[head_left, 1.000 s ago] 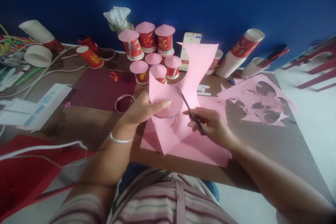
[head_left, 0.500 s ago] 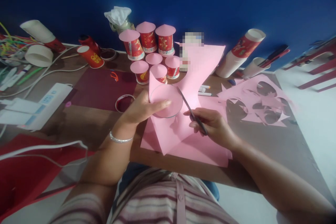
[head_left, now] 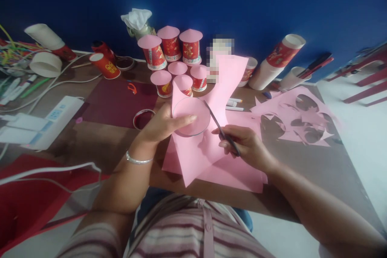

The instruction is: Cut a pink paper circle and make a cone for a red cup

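The brown wooden desk (head_left: pixel 302 169) stretches under and around both my hands. Below my fingers, a flat pink paper sheet (head_left: pixel 238 177) lies near the front edge. Above it is the curling pink sheet (head_left: pixel 208 141), bearing a round shape with a dark outline: my left fingers (head_left: pixel 184 122) pinch this sheet, thumb pressed on the circle, the rest hidden behind the paper. Well to the right of my right fingers (head_left: pixel 232 130) lies a pink paper sheet full of holes (head_left: pixel 292 96). Left of my left fingers is a flat maroon sheet (head_left: pixel 111 105), and farther left a white and blue power strip (head_left: pixel 50 125). Beyond my right fingers leans a tall stack of white and red paper cups (head_left: pixel 273 64). Past my left fingers, seven pink paper cones cap red patterned paper cups (head_left: pixel 191 50). My right fingers are closed around the handles of dark metal scissors (head_left: pixel 219 127), whose tip points to the upper right rim of the circle. A thin whitish ring (head_left: pixel 144 110) sits just beside my left fingers, with a small orange piece (head_left: pixel 132 88) farther off.
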`<state>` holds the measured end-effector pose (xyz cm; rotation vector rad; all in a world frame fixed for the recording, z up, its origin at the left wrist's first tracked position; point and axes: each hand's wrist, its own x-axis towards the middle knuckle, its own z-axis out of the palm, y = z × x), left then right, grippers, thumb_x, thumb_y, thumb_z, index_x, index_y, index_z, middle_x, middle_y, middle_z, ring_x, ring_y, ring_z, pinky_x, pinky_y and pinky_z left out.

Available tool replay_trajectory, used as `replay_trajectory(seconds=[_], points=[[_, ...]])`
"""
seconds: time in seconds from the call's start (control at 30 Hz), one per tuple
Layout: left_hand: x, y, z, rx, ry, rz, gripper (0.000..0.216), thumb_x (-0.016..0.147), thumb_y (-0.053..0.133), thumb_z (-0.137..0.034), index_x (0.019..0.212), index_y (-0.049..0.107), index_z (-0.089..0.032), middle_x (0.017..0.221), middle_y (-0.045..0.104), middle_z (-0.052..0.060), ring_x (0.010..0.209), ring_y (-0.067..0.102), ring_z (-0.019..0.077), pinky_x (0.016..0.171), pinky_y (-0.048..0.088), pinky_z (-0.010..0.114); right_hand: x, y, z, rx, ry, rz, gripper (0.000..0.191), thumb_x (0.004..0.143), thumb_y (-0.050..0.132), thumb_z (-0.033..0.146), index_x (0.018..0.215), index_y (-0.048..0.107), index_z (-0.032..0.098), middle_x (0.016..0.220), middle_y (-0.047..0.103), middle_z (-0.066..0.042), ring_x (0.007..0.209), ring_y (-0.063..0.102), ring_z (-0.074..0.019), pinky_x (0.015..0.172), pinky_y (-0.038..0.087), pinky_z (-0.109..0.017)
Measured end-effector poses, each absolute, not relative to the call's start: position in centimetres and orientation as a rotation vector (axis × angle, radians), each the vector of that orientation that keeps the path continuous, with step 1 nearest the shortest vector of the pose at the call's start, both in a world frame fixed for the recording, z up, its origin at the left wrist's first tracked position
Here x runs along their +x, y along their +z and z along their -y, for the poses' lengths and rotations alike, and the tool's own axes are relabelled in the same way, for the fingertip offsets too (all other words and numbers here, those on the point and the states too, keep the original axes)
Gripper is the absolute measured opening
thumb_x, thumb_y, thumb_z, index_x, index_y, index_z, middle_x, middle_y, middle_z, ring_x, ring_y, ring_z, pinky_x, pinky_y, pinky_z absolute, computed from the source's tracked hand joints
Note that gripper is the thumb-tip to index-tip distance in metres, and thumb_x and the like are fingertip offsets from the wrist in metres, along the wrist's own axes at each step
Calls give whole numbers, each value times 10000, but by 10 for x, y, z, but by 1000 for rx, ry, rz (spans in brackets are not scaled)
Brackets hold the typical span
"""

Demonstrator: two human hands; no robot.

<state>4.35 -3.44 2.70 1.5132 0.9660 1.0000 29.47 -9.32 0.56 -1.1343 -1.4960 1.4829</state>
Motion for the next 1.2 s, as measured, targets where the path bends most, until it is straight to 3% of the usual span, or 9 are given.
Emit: replay_trajectory(seconds=[0.3, 0.9, 1.07, 1.2], points=[[47, 33, 33, 1440, 1051, -1025, 353, 835, 833, -445, 1050, 796, -166, 1093, 821, 88, 1141, 743, 305, 978, 624, 362, 295, 5, 92, -1125, 1493, 1497, 436, 851, 849, 500, 1100, 817, 143, 791, 658, -23, 546, 564, -77, 443, 477, -215], [45, 41, 35, 1442, 1076, -1144, 287, 806, 844, -430, 903, 778, -169, 982, 817, 79, 1141, 739, 317, 978, 629, 370, 295, 5, 91, -1132, 1496, 1511, 404, 837, 865, 472, 1065, 812, 142, 767, 673, -18, 536, 564, -76, 426, 451, -204], [45, 44, 36, 1473, 1036, -1104, 263, 819, 835, -383, 974, 790, -176, 1002, 816, 64, 1101, 747, 300, 986, 627, 364, 295, 3, 90, -1114, 1497, 1535, 403, 838, 861, 457, 1093, 813, 148, 792, 698, -34, 565, 599, -92, 440, 457, -208], [44, 44, 35, 1478, 1027, -1079, 316, 769, 878, -386, 1010, 791, -200, 1021, 818, 61, 1188, 718, 330, 1025, 617, 378, 296, 1, 90, -1106, 1495, 1548, 386, 843, 859, 428, 1101, 811, 146, 781, 700, -32, 575, 603, -96, 454, 465, -207]])
